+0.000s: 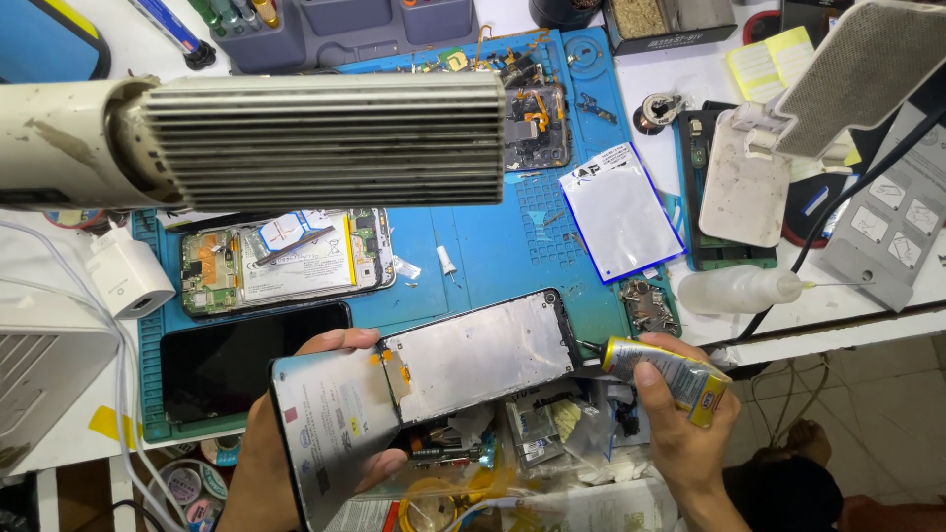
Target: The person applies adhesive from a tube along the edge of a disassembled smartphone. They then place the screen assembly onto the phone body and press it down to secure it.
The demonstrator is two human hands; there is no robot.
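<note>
A tube of glue (668,377) is gripped in the right hand (690,433), the fingers curled round its yellow body and the thumb laid along it; its black nozzle is pointed at the right end of a phone screen panel (434,379). The panel is held back side up by the left hand (286,443), pinched between the thumb underneath and the fingers folded over its top edge, with a loose film covering its left part. The panel is carried just off the near edge of a blue work mat (493,246). On the mat, an opened phone (286,258) with its battery exposed is seen above the left hand, and a dark phone (246,369) lies just beside that hand. A white-backed sheet with a blue border (621,212) is laid farther right. A plastic squeeze bottle (739,291) rests on its side beyond the mat.
</note>
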